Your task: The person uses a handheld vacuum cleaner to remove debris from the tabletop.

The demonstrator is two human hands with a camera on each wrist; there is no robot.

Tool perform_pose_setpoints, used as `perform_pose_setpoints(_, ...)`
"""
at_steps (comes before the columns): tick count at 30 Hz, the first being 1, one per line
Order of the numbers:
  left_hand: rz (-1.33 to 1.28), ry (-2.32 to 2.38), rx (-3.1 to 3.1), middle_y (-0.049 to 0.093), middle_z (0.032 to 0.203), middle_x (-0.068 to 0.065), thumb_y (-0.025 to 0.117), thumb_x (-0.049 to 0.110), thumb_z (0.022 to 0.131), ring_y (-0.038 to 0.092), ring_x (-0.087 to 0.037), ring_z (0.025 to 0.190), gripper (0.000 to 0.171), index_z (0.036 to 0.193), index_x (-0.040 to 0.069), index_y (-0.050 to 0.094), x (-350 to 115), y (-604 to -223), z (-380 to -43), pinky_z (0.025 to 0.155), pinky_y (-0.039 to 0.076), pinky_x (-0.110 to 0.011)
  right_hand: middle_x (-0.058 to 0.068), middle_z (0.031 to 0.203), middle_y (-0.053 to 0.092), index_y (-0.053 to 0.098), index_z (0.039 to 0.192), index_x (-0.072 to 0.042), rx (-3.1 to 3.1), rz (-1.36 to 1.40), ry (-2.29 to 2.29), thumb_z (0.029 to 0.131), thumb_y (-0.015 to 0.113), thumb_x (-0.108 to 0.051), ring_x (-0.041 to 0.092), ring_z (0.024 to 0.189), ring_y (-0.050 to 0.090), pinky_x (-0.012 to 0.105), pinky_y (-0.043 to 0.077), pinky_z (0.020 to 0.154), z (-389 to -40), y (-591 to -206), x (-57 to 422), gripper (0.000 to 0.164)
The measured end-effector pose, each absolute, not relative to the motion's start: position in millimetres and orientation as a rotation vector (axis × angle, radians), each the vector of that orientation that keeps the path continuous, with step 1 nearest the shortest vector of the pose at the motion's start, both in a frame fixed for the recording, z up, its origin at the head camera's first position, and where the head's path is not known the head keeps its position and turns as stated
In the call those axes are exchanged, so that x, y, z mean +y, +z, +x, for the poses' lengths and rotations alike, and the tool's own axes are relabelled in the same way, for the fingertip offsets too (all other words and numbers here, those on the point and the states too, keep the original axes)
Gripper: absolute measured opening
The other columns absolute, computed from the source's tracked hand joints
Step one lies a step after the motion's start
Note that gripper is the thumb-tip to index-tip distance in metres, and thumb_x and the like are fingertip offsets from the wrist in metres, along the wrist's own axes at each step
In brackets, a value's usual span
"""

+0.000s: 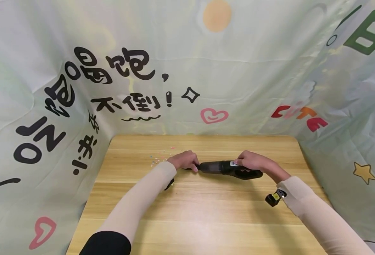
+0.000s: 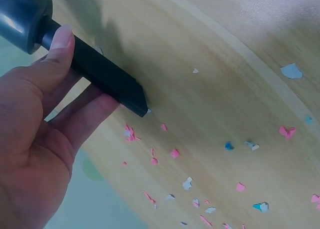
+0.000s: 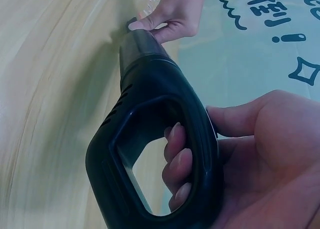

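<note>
A black handheld vacuum cleaner [image 1: 225,167] lies lengthwise between my two hands, low over the wooden table. My right hand [image 1: 252,161] grips its loop handle [image 3: 202,154], fingers curled through the opening and the thumb along the top. At the other end my left hand [image 1: 185,160] pinches the narrow flat nozzle [image 2: 102,71] between thumb and fingers. The slanted nozzle tip points at scattered paper scraps [image 2: 175,153] in pink, white and blue. One tiny pale scrap sits right at the tip in the left wrist view.
The wooden table [image 1: 206,216] has printed fabric walls [image 1: 181,63] around its back and sides. Scraps spread over the table's back left part, beyond my left hand. Small black devices [image 1: 273,198] are strapped at both wrists.
</note>
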State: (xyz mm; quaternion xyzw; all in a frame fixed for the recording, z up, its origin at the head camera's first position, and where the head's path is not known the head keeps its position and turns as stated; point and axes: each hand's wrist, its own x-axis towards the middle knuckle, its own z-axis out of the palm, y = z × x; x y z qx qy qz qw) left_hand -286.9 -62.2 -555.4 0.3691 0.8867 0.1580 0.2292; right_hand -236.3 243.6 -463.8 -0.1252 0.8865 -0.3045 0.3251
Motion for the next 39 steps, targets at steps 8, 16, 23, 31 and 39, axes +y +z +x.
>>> perform_pose_setpoints(8, 1.045, 0.437, 2.440, 0.080, 0.114, -0.005, 0.077, 0.021, 0.094, 0.070, -0.011, 0.094, 0.025, 0.117, 0.010, 0.080, -61.2, -555.3, -292.0, 0.089, 0.056, -0.029, 0.002, 0.071, 0.054, 0.070, 0.101, 0.004, 2.333, -0.315, -0.767, 0.111, 0.045, -0.018, 0.014, 0.060, 0.046, 0.031, 0.043, 0.061, -239.9, -459.7, 242.5, 0.035)
perform_pose_setpoints(16, 1.037, 0.458, 2.452, 0.080, 0.113, -0.003, 0.076, 0.022, 0.094, 0.067, -0.010, 0.091, 0.024, 0.116, 0.012, 0.081, -60.9, -557.1, -299.0, 0.088, 0.054, -0.028, 0.000, 0.068, 0.053, 0.070, 0.098, 0.002, 2.350, -0.306, -0.754, 0.111, 0.046, -0.021, 0.013, 0.059, 0.045, 0.030, 0.042, 0.061, -246.1, -458.4, 244.0, 0.036)
perform_pose_setpoints(23, 1.003, 0.482, 2.443, 0.077, 0.123, -0.004, 0.073, 0.021, 0.097, 0.073, -0.016, 0.112, 0.028, 0.123, 0.012, 0.078, -62.0, -556.6, -300.7, 0.098, 0.056, -0.031, 0.000, 0.067, 0.052, 0.069, 0.095, 0.002, 2.366, -0.311, -0.735, 0.111, 0.046, -0.021, 0.014, 0.058, 0.045, 0.030, 0.042, 0.061, -248.0, -460.0, 245.3, 0.036)
perform_pose_setpoints(31, 0.938, 0.502, 2.451, 0.076, 0.127, -0.005, 0.071, 0.021, 0.098, 0.071, -0.018, 0.117, 0.031, 0.127, 0.013, 0.076, -62.3, -557.1, -304.1, 0.100, 0.056, -0.032, 0.002, 0.067, 0.053, 0.070, 0.095, 0.002, 2.396, -0.313, -0.735, 0.110, 0.047, -0.021, 0.014, 0.058, 0.045, 0.029, 0.041, 0.060, -249.6, -458.4, 242.1, 0.036)
perform_pose_setpoints(39, 0.900, 0.538, 2.431, 0.074, 0.131, -0.005, 0.070, 0.022, 0.099, 0.068, -0.020, 0.124, 0.031, 0.128, 0.014, 0.075, -56.3, -556.0, -306.3, 0.105, 0.054, -0.034, 0.001, 0.066, 0.054, 0.071, 0.096, 0.000, 2.428, -0.289, -0.687, 0.110, 0.048, -0.024, 0.015, 0.058, 0.048, 0.030, 0.044, 0.061, -253.7, -451.3, 245.4, 0.036)
